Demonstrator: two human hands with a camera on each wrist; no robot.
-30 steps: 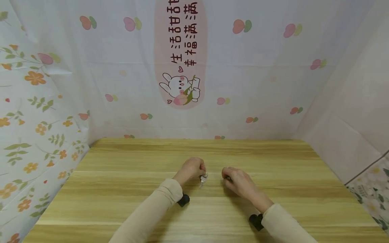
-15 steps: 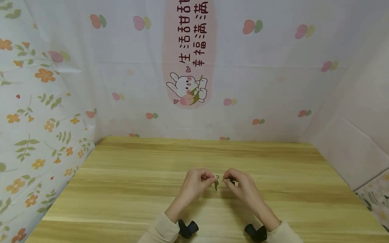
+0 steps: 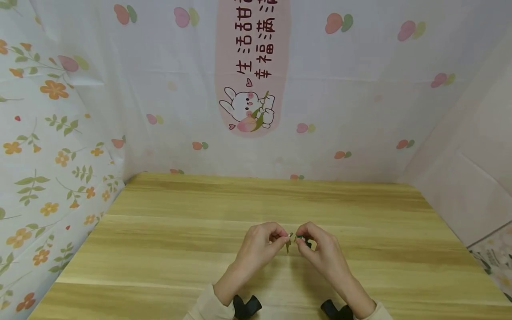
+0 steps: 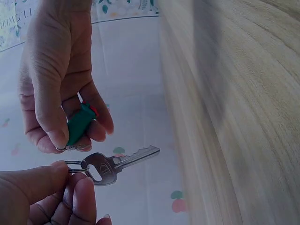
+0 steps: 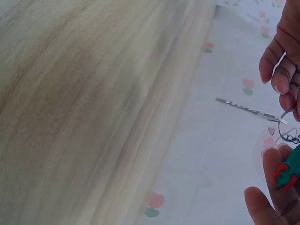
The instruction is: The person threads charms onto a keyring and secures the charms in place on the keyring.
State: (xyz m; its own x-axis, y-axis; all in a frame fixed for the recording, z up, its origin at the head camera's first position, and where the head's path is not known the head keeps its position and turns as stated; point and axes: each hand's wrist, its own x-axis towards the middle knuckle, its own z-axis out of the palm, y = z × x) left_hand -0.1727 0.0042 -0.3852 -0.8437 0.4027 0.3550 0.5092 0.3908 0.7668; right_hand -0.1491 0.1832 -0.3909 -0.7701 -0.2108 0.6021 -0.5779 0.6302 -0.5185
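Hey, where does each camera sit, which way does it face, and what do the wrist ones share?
Head: on the person's head, facing forward and down at the wooden table and patterned sheet; left hand, right hand and cream sleeves show.
Left wrist: facing the left hand pinching the key's metal ring; the right hand appears above.
Right wrist: facing table and sheet; parts of both hands show at the right.
Shared: both wrist views show key, metal ring and green charm.

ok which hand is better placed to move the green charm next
Probably the right hand: it holds the green charm, while the left hand pinches the key ring bearing the key.
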